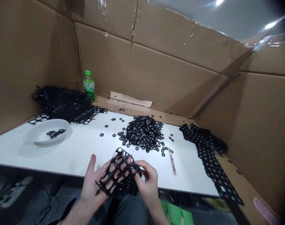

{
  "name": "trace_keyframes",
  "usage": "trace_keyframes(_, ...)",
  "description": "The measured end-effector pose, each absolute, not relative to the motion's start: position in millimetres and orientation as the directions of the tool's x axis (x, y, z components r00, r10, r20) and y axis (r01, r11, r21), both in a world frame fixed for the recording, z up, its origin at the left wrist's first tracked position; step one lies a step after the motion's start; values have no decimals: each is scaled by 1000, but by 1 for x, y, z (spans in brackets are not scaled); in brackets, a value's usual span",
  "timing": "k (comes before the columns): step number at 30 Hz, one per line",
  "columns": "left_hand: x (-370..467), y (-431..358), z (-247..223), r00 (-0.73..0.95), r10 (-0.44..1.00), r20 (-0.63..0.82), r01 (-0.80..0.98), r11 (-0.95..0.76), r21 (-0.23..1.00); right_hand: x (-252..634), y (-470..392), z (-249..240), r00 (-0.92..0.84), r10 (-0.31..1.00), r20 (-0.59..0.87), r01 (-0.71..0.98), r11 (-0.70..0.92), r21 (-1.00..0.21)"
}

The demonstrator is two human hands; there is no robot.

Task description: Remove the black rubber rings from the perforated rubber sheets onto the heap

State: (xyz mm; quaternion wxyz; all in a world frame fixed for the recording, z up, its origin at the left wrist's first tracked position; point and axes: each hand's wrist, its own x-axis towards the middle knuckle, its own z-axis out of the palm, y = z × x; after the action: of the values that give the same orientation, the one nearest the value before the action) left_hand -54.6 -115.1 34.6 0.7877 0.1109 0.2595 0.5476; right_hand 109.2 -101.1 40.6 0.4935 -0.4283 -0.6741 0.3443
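Note:
A black sheet with rows of round holes (116, 172) is held over the table's front edge. My left hand (93, 184) lies under and behind it, thumb raised away and fingers showing through the holes. At the sheet's right side, my right hand (148, 181) pinches it between thumb and forefinger. Part of the sheet hangs below, above my lap. Beyond my hands, a heap of small black rings (144, 132) sits on the white table (81, 150), with loose rings around it.
A white bowl (36, 131) holding several black rings stands at the left. Behind it are a tangled black mesh pile (62, 103) and a green bottle (89, 84). Perforated black strips (210, 159) lie at the right; a thin reddish stick (172, 161) is nearer. Cardboard walls surround the table.

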Motion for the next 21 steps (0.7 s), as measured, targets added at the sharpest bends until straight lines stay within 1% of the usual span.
trace_keyframes(2,-52,-122,19,278,952,-125,-836,304,457,95,-104,39,-50,921,386,294,383,-876)
trace_keyframes(4,-51,-128,10,215,977,-4,-858,191,478,83,-108,41,-64,888,454,370,444,-816)
trace_keyframes(5,-51,-130,9,170,985,24,-851,134,507,79,-112,42,-94,871,483,409,476,-779)
trace_keyframes(6,-53,-131,11,127,992,20,-825,94,557,77,-115,45,-128,858,497,443,498,-746)
trace_keyframes(8,-59,-129,22,39,996,-75,-710,81,700,77,-122,49,-227,853,470,469,519,-715)
trace_keyframes(9,-63,-126,30,-3,990,-144,-632,109,767,79,-125,51,-280,857,433,455,516,-726)
trace_keyframes(11,-73,-120,47,-55,969,-240,-494,182,850,87,-124,54,-348,863,366,377,487,-788)
trace_keyframes(12,-79,-116,54,-32,967,-252,-439,212,873,91,-121,54,-361,869,339,316,456,-832)
trace_keyframes(13,-84,-113,61,33,969,-247,-387,240,891,95,-116,54,-365,876,315,243,416,-876)
trace_keyframes(16,-93,-103,78,329,921,-210,-180,279,943,100,-94,49,-429,869,246,-4,271,-963)
trace_keyframes(17,-94,-99,84,405,893,-199,-102,260,960,99,-87,47,-488,843,227,-85,212,-973)
trace_keyframes(19,-94,-89,96,479,863,-160,24,169,985,96,-79,45,-645,746,168,-193,54,-980)
trace_keyframes(21,-92,-76,105,488,866,-111,99,71,993,90,-79,44,-738,670,79,-198,-103,-975)
